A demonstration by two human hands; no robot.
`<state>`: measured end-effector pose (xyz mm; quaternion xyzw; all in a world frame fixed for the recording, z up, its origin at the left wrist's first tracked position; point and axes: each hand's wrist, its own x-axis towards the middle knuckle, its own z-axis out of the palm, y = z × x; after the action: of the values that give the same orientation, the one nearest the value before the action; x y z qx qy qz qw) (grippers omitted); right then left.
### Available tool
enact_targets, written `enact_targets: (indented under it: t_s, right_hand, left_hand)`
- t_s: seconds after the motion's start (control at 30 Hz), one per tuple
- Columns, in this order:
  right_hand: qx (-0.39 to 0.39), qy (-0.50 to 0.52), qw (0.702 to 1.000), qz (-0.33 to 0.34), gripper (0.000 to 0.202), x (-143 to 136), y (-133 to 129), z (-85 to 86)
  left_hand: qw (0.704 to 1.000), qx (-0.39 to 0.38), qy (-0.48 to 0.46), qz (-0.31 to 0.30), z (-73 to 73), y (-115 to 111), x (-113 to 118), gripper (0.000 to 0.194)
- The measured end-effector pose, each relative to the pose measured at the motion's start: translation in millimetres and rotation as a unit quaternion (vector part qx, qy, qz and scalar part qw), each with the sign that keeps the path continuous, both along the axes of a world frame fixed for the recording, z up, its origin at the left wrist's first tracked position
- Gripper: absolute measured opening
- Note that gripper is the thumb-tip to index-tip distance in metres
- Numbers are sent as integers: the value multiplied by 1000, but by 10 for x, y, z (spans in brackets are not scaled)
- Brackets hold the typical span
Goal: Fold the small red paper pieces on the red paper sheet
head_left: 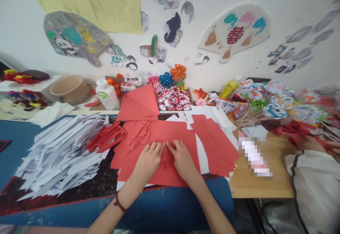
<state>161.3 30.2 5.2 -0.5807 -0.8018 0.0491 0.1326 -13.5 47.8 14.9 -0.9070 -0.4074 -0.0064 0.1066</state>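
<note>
Both hands meet over a large red sheet (159,131) in the middle of the table. My left hand (151,159) has its fingers together, closed on a small red paper piece (166,156). From the other side, my right hand (183,159) grips the same piece, its index finger extended towards the left fingertips. Part of the piece is hidden under the fingers. Folded red strips (136,133) lie left of my hands, beside a bundle of narrower red strips (106,136). Flat red strips (212,145) lie to the right.
A large pile of folded white paper (66,156) covers the left side. Behind stand a white bottle (107,96), a red paper stack (140,103) and paper flowers (175,97). At right, a person's sleeve (316,188) is beside a wooden table (260,188).
</note>
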Motion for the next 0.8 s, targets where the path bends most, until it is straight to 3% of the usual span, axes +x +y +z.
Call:
enact_targets:
  t_s: [0.17,0.37,0.53,0.67,0.8]
  right_hand:
    - [-6,-30,999,-20,64,-3,-29,65]
    - [19,-42,998,-39,55,36,-119,76]
    - [46,-41,997,-36,47,104,-231,19]
    - [60,-25,997,-33,45,86,-270,25]
    - [38,46,997,-48,36,71,-247,73]
  left_hand:
    - [1000,21,16,16,-22,-128,-115,50]
    - [999,20,-5,25,-73,-173,-95,51]
    - [997,-24,-65,33,87,-74,-133,45]
    - [979,-74,-160,104,228,69,-86,19]
    - [952,-120,-212,185,191,160,82,25]
